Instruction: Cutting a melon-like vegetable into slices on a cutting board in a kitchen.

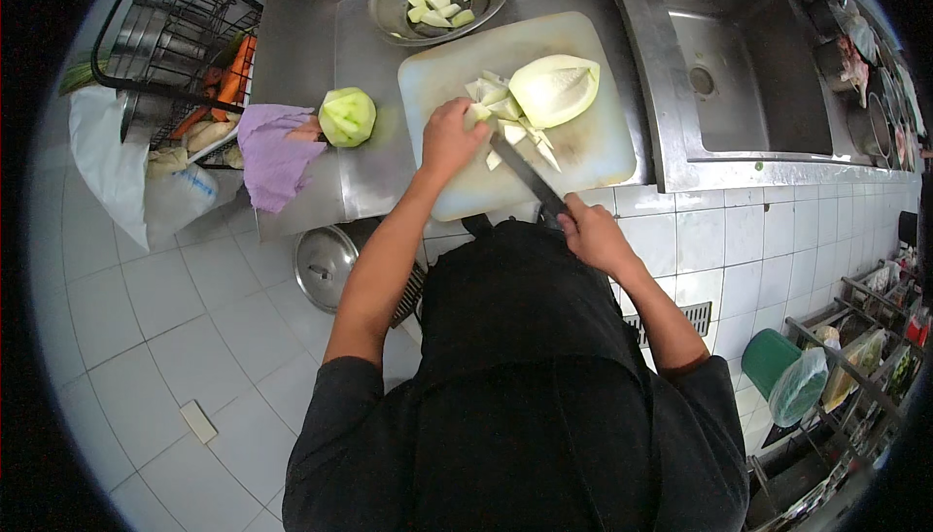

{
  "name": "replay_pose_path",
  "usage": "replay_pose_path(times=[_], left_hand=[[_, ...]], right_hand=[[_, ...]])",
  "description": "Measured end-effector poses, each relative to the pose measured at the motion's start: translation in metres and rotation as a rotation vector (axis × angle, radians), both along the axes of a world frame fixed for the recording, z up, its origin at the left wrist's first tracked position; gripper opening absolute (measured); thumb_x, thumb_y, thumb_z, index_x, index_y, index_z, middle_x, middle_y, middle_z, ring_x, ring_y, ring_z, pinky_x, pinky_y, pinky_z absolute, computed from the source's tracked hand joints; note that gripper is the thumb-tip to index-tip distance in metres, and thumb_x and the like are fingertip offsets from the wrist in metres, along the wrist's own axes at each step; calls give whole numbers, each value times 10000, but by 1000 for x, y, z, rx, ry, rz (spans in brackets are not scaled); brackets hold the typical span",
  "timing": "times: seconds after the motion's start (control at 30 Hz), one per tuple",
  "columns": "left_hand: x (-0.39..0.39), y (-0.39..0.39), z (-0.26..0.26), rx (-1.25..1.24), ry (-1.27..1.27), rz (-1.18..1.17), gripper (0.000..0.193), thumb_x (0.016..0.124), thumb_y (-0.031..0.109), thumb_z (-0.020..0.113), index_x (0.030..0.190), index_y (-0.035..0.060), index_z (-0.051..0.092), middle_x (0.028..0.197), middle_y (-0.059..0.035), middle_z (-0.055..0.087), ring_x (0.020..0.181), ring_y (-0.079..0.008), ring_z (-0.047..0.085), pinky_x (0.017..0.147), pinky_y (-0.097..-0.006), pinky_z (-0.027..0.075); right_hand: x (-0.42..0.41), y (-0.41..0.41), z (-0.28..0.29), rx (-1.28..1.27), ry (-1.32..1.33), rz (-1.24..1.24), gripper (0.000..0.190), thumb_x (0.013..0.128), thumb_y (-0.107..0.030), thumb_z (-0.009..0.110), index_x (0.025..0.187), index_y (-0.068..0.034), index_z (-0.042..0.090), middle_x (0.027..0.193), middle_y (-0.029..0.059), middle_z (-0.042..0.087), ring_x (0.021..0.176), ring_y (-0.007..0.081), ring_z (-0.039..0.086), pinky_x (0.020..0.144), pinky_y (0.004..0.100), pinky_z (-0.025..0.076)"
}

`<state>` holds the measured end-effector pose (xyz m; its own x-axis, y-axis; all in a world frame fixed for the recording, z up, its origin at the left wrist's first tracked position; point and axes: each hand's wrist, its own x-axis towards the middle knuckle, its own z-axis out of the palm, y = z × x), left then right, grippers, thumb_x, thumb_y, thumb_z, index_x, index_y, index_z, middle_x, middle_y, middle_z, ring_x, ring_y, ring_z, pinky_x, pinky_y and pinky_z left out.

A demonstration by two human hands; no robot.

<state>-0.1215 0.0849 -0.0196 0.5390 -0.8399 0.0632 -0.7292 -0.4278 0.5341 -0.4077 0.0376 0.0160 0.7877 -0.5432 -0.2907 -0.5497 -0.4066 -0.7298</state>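
My right hand (596, 233) grips the handle of a kitchen knife (532, 176), its dark blade angled up and left over the white cutting board (444, 193). Close to the knife's tip, the fingers of my left hand (453, 138) hold a cut piece of pale green vegetable (477, 113). More cut wedges (512, 133) lie in a loose heap between my left hand and the blade. Beside the heap rests a large peeled, hollowed half (555, 91), perhaps green papaya, with its cut side showing. My palm hides part of the nearest pieces.
A metal bowl (379, 11) with several chunks stands behind the board. Left on the steel counter (299, 44) are a peeled pale green vegetable (348, 117) and a purple cloth (273, 157). A black wire basket (182, 98) holds carrots (238, 69). A sink (758, 73) lies right.
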Motion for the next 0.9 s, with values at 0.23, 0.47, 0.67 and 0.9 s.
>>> replay_pose_path(times=[0.23,0.47,0.67,0.9], left_hand=[[33,42,7,-195,248,154,379,742,169,717,1092,28,679,988,-114,688,903,-221,651,777,-331,519],[26,83,36,67,185,152,396,727,143,704,1100,13,671,1017,-161,660,945,-302,644,823,-352,519],[9,78,-1,-30,48,-78,408,727,102,675,1127,23,662,1183,-180,607,1121,-364,569,982,-413,459],[-22,78,-19,-276,-11,101,367,766,54,660,1128,-5,638,1258,-183,562,1158,-358,549,998,-415,447]], right_hand=[[40,18,-28,-4,5,199,191,909,-154,560,1035,-15,524,761,275,638,801,478,633,734,568,497],[86,2,-48,-9,39,251,227,912,-168,558,1072,-11,532,835,281,651,834,484,638,766,554,509],[94,-9,-52,-78,-4,98,209,927,-166,538,1065,-8,524,810,330,634,819,506,630,773,566,502],[86,8,-35,-65,-22,78,166,917,-129,559,990,2,489,721,312,619,729,511,611,701,594,473]])
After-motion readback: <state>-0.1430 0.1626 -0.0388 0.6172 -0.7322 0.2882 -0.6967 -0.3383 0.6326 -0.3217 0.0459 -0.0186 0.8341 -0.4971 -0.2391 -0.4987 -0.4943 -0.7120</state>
